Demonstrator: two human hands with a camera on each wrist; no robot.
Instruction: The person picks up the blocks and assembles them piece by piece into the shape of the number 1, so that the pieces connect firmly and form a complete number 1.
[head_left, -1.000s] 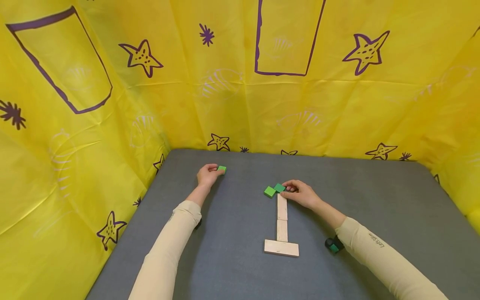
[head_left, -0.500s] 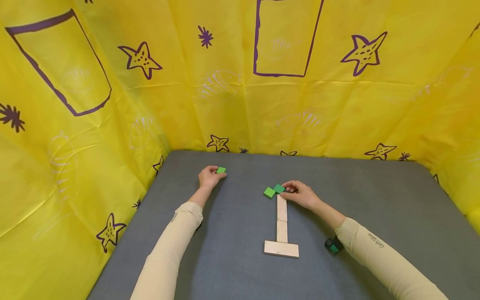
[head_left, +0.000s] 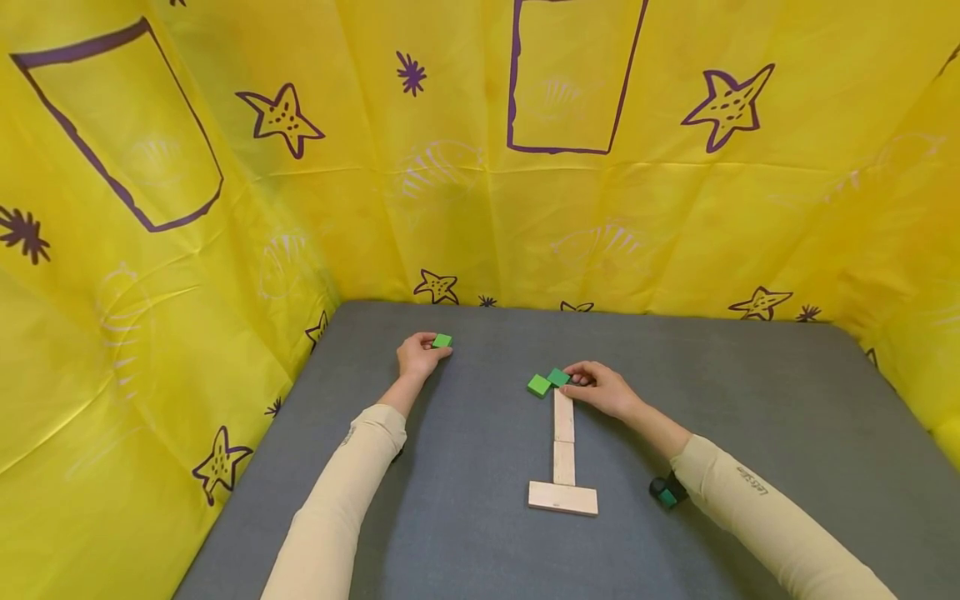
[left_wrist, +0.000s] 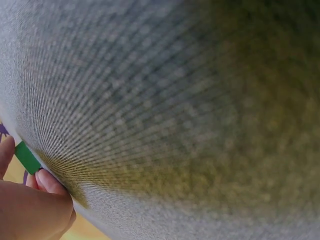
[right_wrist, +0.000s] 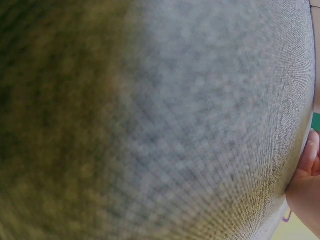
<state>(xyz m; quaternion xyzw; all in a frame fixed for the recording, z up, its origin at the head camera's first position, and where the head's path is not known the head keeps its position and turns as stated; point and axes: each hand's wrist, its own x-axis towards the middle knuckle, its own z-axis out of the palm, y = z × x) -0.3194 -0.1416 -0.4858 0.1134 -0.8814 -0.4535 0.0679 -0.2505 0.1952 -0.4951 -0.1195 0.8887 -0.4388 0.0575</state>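
At the far left of the table, my left hand (head_left: 418,356) pinches a light green square block (head_left: 442,341) between thumb and fingers. The left wrist view shows that green block (left_wrist: 27,158) between the fingertips. My right hand (head_left: 603,390) holds a darker green square block (head_left: 558,377) by its right side, thumb and fingers curled at it. This block sits at the far end of a line of pale wooden planks. Another light green block (head_left: 538,385) lies corner to corner with it on the left. Only a sliver of green shows in the right wrist view.
Two wooden planks (head_left: 564,415) run end to end towards me, meeting a crosswise wooden plank (head_left: 563,498) at the near end. Beneath everything is a dark grey tabletop (head_left: 465,450). Yellow cloth (head_left: 465,208) with purple drawings hangs behind and beside it.
The left hand has shifted slightly right and nearer, its thumb now lower along the light green block's near edge. The right hand and the planks hold their places; the view has tipped slightly.
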